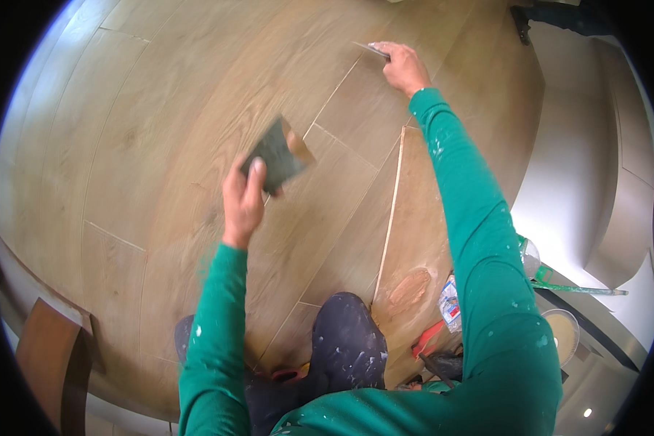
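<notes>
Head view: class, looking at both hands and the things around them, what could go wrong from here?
1. The thin flat blade in the right hand is close to the wood-look planks; a steeply tipped edge might scratch them.
2. The left hand grips the dark rectangular plate near one side, so it could tilt or slip.
3. The right knee is beside the paste-like patch; a shift might smear it.

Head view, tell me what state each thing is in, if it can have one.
Left hand, closed on the dark plate
Dark plate, tilted, motion-blurred
Right hand, closed on the thin blade
Thin blade, seen nearly edge-on
Green sleeves, flecked white
Dark trousers, flecked white
Brown patch, uneven; wet or dry unclear
</notes>
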The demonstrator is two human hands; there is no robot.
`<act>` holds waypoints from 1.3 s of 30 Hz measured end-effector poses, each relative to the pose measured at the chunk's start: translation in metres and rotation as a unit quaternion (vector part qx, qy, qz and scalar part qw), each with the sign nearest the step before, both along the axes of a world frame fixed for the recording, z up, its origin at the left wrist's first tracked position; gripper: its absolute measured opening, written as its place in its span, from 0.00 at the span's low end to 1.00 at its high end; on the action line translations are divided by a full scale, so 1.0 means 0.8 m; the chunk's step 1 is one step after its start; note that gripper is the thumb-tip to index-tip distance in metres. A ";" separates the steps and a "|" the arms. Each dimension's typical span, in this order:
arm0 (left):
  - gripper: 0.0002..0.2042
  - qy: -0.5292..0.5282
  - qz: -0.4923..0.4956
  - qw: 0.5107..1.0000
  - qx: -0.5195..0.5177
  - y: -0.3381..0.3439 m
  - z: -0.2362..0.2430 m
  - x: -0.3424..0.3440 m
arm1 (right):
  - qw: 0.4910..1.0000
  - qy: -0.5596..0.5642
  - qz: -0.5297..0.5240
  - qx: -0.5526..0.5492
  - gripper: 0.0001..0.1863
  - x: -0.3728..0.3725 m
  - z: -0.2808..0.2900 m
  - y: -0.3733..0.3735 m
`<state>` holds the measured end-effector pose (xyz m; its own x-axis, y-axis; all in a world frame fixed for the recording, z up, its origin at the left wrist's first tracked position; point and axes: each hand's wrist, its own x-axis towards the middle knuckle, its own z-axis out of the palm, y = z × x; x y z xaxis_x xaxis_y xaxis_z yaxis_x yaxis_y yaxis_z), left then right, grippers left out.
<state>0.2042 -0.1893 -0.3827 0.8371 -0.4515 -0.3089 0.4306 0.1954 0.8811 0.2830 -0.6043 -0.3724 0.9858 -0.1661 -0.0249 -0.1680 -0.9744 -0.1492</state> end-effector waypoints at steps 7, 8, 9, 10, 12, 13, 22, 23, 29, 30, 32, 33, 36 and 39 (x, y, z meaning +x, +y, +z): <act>0.17 0.131 -0.058 0.989 0.019 0.084 0.013 -0.124 | 0.994 -0.028 0.107 -0.015 0.30 -0.037 -0.027 0.010; 0.16 0.138 -0.081 0.987 0.014 0.084 0.002 -0.127 | 0.993 -0.007 0.119 -0.017 0.31 -0.042 -0.027 -0.004; 0.17 0.142 -0.095 0.985 0.015 0.084 -0.006 -0.130 | 0.990 0.017 0.136 -0.015 0.31 -0.039 -0.025 -0.008; 0.17 0.141 -0.108 0.984 0.014 0.081 -0.014 -0.130 | 0.987 0.037 0.156 -0.016 0.32 -0.025 -0.014 -0.012; 0.17 0.144 -0.112 0.983 0.011 0.073 -0.022 -0.135 | 0.983 0.034 0.181 -0.015 0.32 -0.008 -0.005 -0.009; 0.17 0.139 -0.121 0.983 0.016 0.071 -0.028 -0.140 | 0.982 0.012 0.187 -0.014 0.31 -0.001 -0.008 -0.003; 0.17 0.125 -0.130 0.984 0.008 0.074 -0.036 -0.131 | 0.987 -0.019 0.152 0.038 0.30 -0.040 -0.012 0.031; 0.17 0.126 -0.127 0.984 0.006 0.073 -0.033 -0.131 | 0.988 -0.041 0.143 0.050 0.30 -0.040 -0.014 0.038; 0.18 0.091 -0.135 0.986 0.023 0.077 -0.045 -0.134 | 0.995 0.037 0.064 0.060 0.30 -0.041 -0.015 0.048; 0.18 0.093 -0.135 0.986 0.027 0.080 -0.044 -0.137 | 0.999 0.018 -0.004 0.050 0.29 -0.015 -0.003 0.050; 0.18 0.084 -0.142 0.986 0.024 0.074 -0.045 -0.135 | 0.988 0.071 -0.138 -0.001 0.27 0.040 0.007 0.012; 0.18 0.080 -0.147 0.986 0.021 0.071 -0.044 -0.134 | 0.985 0.070 -0.153 -0.020 0.27 0.063 0.004 -0.016; 0.18 0.094 -0.134 0.986 0.013 0.072 -0.043 -0.134 | 0.980 0.084 -0.172 -0.056 0.27 0.072 -0.021 -0.019; 0.18 0.079 -0.120 0.989 0.024 0.081 -0.055 -0.139 | 0.986 0.088 -0.142 -0.023 0.26 0.043 -0.034 0.043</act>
